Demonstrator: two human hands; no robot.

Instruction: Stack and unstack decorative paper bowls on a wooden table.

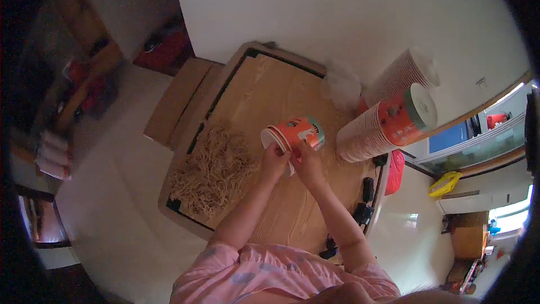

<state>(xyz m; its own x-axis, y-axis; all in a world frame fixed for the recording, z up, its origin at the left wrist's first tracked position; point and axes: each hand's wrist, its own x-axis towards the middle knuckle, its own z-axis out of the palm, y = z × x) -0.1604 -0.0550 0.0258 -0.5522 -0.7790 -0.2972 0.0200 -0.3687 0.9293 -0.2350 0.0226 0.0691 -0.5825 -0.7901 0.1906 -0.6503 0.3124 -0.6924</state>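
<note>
Over the middle of the wood-grain table, I hold a few nested orange paper cups (306,130) tilted on their side. Their white rims face left and the green base end points right. My left hand (274,162) is closed on the rims, with its fingertips partly hidden by the cups. Close beside it, my right hand (307,164) grips the lower side of the same cups near the rims. Left of my hands, a loose heap of beige crinkled string (216,171) lies on the table.
A long stack of nested paper cups (368,135) leans at the table's right, with another stack (402,73) behind it. A clear plastic bag (342,85) sits near the wall. Small black objects (364,213) line the right edge; a cardboard box (181,101) stands beyond the left edge.
</note>
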